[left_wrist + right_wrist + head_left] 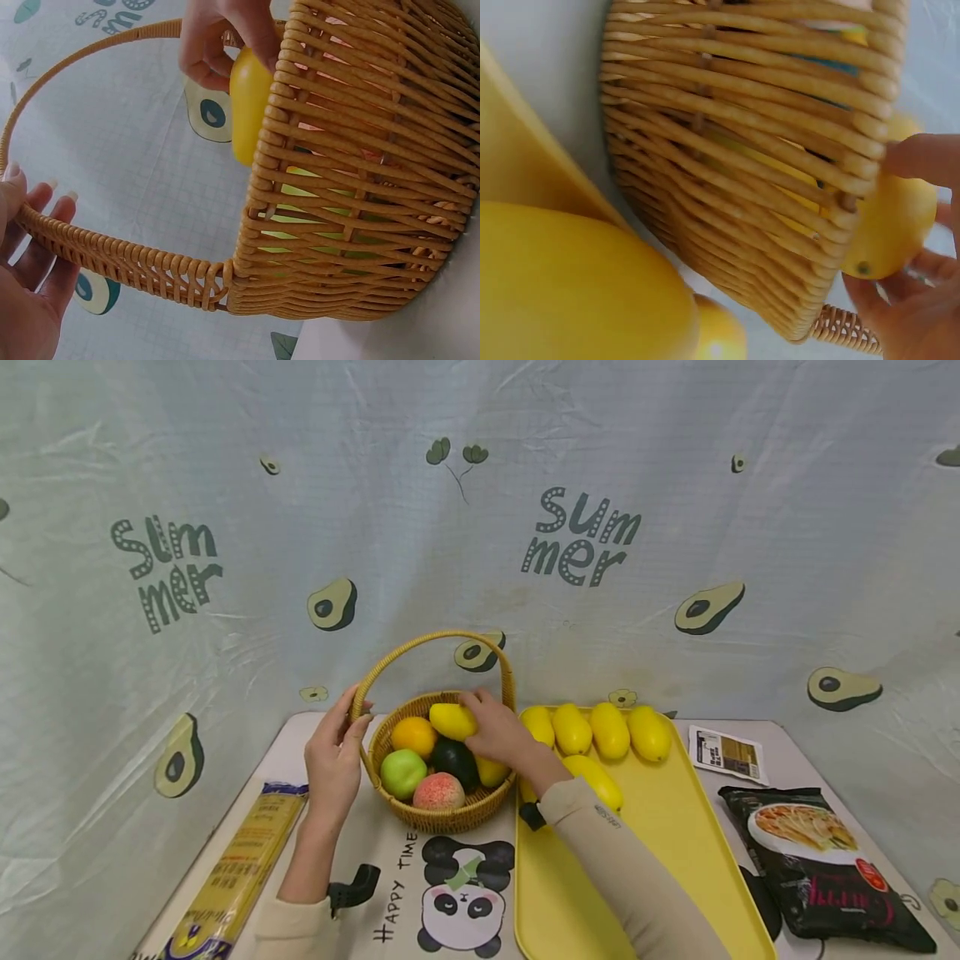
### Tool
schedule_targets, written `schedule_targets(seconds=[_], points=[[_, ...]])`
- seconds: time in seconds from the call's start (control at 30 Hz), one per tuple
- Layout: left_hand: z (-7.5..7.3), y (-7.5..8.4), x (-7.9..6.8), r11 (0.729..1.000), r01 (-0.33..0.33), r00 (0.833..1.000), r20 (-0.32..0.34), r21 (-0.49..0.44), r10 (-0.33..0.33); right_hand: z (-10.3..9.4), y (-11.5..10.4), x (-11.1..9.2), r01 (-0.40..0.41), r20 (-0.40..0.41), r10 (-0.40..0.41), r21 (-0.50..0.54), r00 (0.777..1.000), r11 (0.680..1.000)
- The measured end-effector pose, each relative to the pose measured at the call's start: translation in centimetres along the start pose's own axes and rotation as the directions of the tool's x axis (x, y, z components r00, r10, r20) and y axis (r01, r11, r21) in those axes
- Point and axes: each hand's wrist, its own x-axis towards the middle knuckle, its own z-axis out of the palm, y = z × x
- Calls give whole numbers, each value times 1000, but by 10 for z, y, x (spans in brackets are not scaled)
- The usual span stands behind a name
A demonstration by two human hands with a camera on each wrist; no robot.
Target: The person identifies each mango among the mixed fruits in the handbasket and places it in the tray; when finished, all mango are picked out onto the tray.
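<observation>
With thumb and fingers around one side of the arched handle (135, 259), my left hand (333, 768) holds the wicker basket (450, 821). My right hand (498, 727) grips a yellow mango (450, 721) over the basket's right back part; in the right wrist view this mango (900, 217) overlaps the rim. Inside the basket lie an orange (412, 737), a green apple (403, 774), a peach (438, 792), a dark avocado (455, 764) and another yellow fruit (491, 771), partly hidden under my right hand. Several yellow mangoes (610, 731) lie on the yellow tray (697, 852).
Right of the tray are a small white-and-brown sachet (727, 754) and a black food bag (817, 860). A long yellow noodle pack (232, 877) lies at the left edge. Behind the table hangs a printed curtain (420, 552). My right forearm crosses the tray.
</observation>
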Motion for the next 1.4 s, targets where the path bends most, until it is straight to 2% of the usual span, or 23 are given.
schedule_targets(seconds=[0.13, 0.27, 0.37, 0.5, 0.67, 1.0, 1.27, 1.4], points=[[1, -5, 0, 1000, 8, 1000, 0, 3, -8, 0, 1, -7, -6, -15, 6, -9, 1000, 1000], [3, -22, 2, 1000, 13, 1000, -12, 12, -13, -3, 3, -16, 4, 3, -4, -23, 1000, 1000], [4, -36, 5, 1000, 2, 1000, -18, 18, -2, -9, 4, -25, 14, 23, -13, -29, 1000, 999], [4, -42, 6, 999, -26, 999, -24, 25, 27, -18, 5, -40, 20, 33, -20, -22, 999, 1000], [3, -43, 6, 999, -45, 998, -30, 29, 46, -24, 11, -56, 25, 2, -25, -23, 1000, 999], [5, -42, 5, 999, -36, 999, -20, 17, 37, -34, 32, -92, 3, -111, -2, 7, 994, 1000], [5, -41, 7, 1000, -25, 999, -26, 0, 25, -43, 60, -127, -87, -199, 108, 110, 974, 990], [4, -26, 4, 1000, -7, 1000, -25, 0, 7, -48, 80, -142, -123, -233, 163, 177, 959, 976]])
